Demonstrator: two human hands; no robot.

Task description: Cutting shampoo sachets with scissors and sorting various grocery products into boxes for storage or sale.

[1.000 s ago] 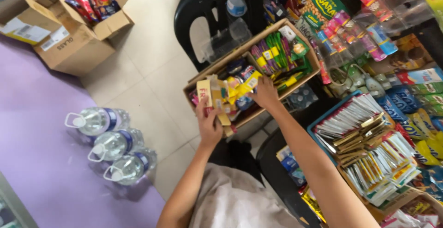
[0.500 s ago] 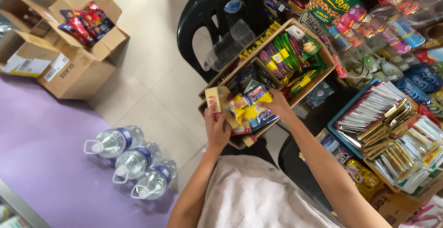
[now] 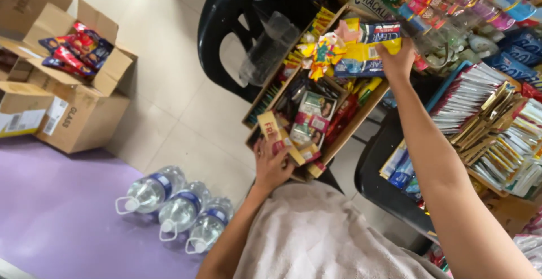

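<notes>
A wooden tray (image 3: 354, 127) with dividers rests in front of me, packed with small packets and boxes. My left hand (image 3: 272, 167) grips its near end, fingers against an orange carton (image 3: 275, 134). My right hand (image 3: 397, 59) is raised over the tray's far end, shut on a bundle of yellow, blue and white sachets (image 3: 361, 44) that hangs above the tray. A pale towel (image 3: 316, 239) lies across my lap below the tray.
A black plastic chair (image 3: 234, 13) stands behind the tray. Three water bottles (image 3: 151, 191) lie at the edge of a purple mat (image 3: 56, 217). Open cardboard boxes (image 3: 84, 109) with snack packs sit left. Racks of sachets (image 3: 491, 121) crowd the right.
My right hand has risen from the middle of the tray to its far end, lifting the bundle of sachets. My left hand stays on the tray's near end.
</notes>
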